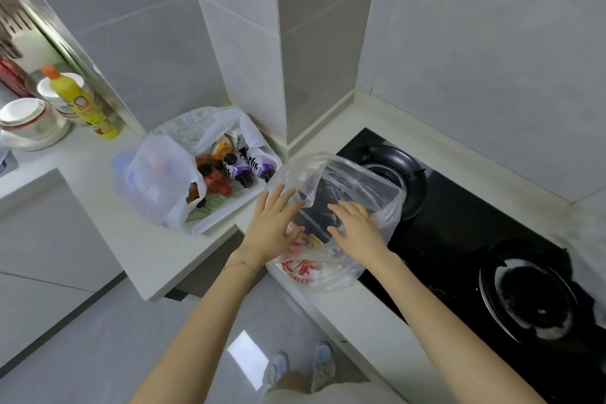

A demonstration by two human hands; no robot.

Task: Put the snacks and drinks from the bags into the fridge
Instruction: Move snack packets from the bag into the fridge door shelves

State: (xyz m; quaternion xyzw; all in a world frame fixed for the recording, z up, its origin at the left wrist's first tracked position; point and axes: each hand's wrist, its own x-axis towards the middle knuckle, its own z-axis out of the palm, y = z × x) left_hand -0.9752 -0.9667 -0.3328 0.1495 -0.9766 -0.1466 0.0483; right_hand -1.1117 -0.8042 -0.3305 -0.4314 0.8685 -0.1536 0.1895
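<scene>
Clear bag just beside the stove, with left grip and right grip released, flat fingers touching it.

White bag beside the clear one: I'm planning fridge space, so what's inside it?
Inside the white bag, two purple-labelled bottles with dark caps, an orange bottle and red packets show. Its opaque near side hides whatever lies left of or under them.

Thin, crinkly clear plastic bag, shiny in the light; next door a milky white plastic bag. Smooth pale tabletop, glossy black glass hob, polished tile floor throwing glare.
</scene>
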